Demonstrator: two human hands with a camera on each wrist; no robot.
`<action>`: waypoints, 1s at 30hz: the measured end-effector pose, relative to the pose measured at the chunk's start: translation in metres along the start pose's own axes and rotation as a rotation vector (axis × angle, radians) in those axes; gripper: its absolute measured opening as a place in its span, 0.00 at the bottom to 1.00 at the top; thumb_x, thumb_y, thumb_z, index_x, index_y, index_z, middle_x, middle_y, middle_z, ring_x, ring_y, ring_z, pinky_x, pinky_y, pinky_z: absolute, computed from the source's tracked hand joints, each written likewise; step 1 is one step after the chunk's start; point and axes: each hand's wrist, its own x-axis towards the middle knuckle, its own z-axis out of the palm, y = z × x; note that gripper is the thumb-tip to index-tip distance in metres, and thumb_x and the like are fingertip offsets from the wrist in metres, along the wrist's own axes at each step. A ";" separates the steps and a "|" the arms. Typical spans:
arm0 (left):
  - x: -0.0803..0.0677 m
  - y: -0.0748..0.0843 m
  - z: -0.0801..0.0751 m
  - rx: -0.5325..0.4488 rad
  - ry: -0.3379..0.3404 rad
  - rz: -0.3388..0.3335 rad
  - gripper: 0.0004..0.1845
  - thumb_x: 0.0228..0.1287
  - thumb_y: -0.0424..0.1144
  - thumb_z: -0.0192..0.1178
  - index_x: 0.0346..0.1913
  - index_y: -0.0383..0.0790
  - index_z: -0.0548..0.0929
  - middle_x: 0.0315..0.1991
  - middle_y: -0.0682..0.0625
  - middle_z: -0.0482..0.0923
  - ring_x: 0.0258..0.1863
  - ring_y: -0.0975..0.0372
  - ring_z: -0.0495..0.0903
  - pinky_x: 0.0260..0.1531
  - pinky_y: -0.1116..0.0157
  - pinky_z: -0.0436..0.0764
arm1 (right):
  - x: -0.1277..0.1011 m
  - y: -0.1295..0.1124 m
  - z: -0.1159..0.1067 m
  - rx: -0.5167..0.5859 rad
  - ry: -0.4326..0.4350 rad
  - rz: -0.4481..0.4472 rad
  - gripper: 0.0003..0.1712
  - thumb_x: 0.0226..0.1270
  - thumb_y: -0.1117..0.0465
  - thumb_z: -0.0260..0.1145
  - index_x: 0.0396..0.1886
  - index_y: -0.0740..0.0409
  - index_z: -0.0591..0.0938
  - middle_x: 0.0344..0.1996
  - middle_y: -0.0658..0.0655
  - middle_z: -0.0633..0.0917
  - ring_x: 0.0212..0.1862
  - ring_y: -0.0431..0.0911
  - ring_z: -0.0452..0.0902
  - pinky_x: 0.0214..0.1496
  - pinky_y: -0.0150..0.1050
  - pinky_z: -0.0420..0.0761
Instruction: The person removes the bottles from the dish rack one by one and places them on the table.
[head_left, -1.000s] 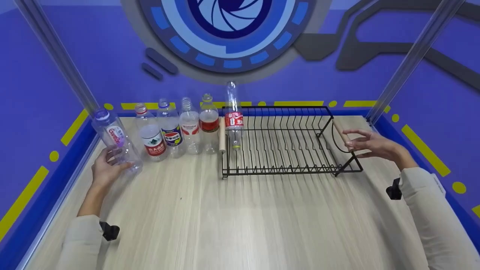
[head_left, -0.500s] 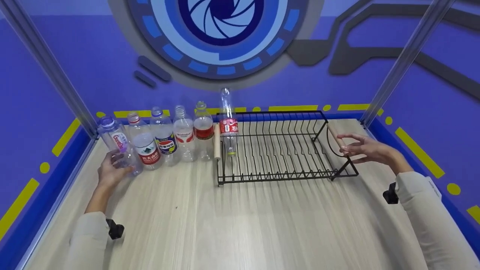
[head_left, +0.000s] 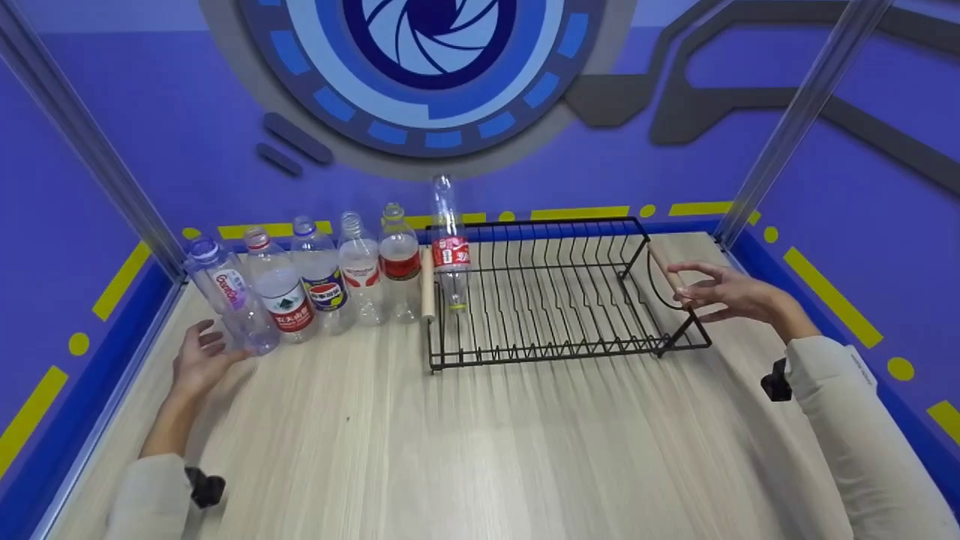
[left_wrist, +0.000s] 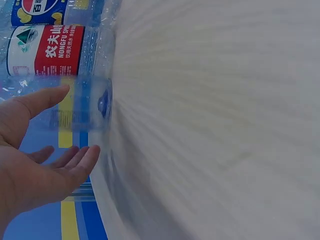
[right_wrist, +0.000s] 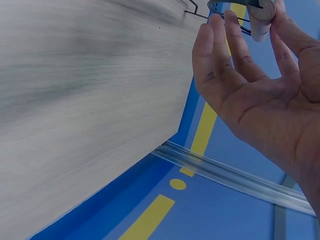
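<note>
Five bottles (head_left: 322, 274) stand in a row, a sixth bottle (head_left: 448, 244) in the one rack (head_left: 559, 292) (both hands spread, left hand (head_left: 196, 360), right hand (head_left: 724, 292)).

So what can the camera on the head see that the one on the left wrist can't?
Only the head view shows the black wire rack with a red-labelled bottle standing in it, the right hand by the rack's wooden handle, and the whole row of bottles.

Only the left wrist view shows the purple-labelled bottle's base from close by, and a clear gap between it and the open fingers.

Both show the left hand, the purple-labelled bottle, the green-and-red-labelled bottle and the wooden table.
</note>
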 end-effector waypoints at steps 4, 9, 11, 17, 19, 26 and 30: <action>-0.014 -0.004 -0.007 0.000 -0.042 -0.044 0.50 0.71 0.45 0.64 0.82 0.36 0.41 0.79 0.29 0.51 0.77 0.38 0.58 0.71 0.44 0.70 | 0.001 0.000 0.000 0.003 -0.001 0.000 0.38 0.80 0.48 0.58 0.82 0.45 0.56 0.70 0.62 0.74 0.60 0.44 0.77 0.58 0.44 0.83; -0.030 0.003 -0.011 0.051 -0.116 -0.041 0.46 0.74 0.52 0.59 0.81 0.35 0.46 0.76 0.30 0.58 0.70 0.41 0.69 0.64 0.53 0.80 | 0.000 0.000 0.000 0.013 0.011 0.005 0.37 0.80 0.47 0.58 0.81 0.45 0.56 0.72 0.64 0.73 0.61 0.43 0.77 0.59 0.45 0.83; -0.036 0.006 -0.011 0.101 -0.171 -0.023 0.43 0.75 0.53 0.57 0.79 0.32 0.51 0.71 0.29 0.65 0.61 0.45 0.77 0.56 0.59 0.84 | -0.001 0.000 0.000 0.012 0.018 0.007 0.38 0.79 0.47 0.58 0.82 0.45 0.56 0.73 0.66 0.71 0.61 0.44 0.77 0.60 0.46 0.82; -0.053 0.023 0.000 0.190 -0.385 0.069 0.34 0.77 0.52 0.56 0.71 0.27 0.67 0.55 0.37 0.80 0.47 0.58 0.81 0.40 0.62 0.78 | 0.002 0.001 0.002 0.013 0.020 0.006 0.39 0.79 0.46 0.58 0.82 0.45 0.55 0.70 0.61 0.76 0.59 0.42 0.78 0.60 0.46 0.82; -0.057 0.032 0.010 0.189 -0.426 0.108 0.32 0.77 0.51 0.57 0.69 0.28 0.69 0.55 0.37 0.81 0.48 0.56 0.82 0.41 0.61 0.79 | 0.002 0.001 0.002 0.018 0.024 0.009 0.39 0.79 0.46 0.59 0.82 0.45 0.56 0.67 0.56 0.78 0.58 0.41 0.78 0.59 0.46 0.82; -0.065 0.067 0.051 0.147 -0.523 0.220 0.28 0.76 0.46 0.58 0.69 0.30 0.72 0.57 0.34 0.80 0.49 0.55 0.82 0.44 0.61 0.82 | 0.001 0.001 0.003 0.031 0.016 0.005 0.39 0.79 0.46 0.58 0.82 0.45 0.55 0.59 0.45 0.82 0.58 0.40 0.78 0.59 0.44 0.82; -0.067 0.084 0.076 0.098 -0.574 0.283 0.27 0.76 0.44 0.59 0.69 0.31 0.71 0.56 0.34 0.80 0.48 0.57 0.82 0.45 0.62 0.81 | 0.000 0.000 0.004 0.018 0.020 -0.001 0.39 0.79 0.46 0.58 0.82 0.46 0.55 0.62 0.49 0.81 0.57 0.39 0.78 0.59 0.46 0.82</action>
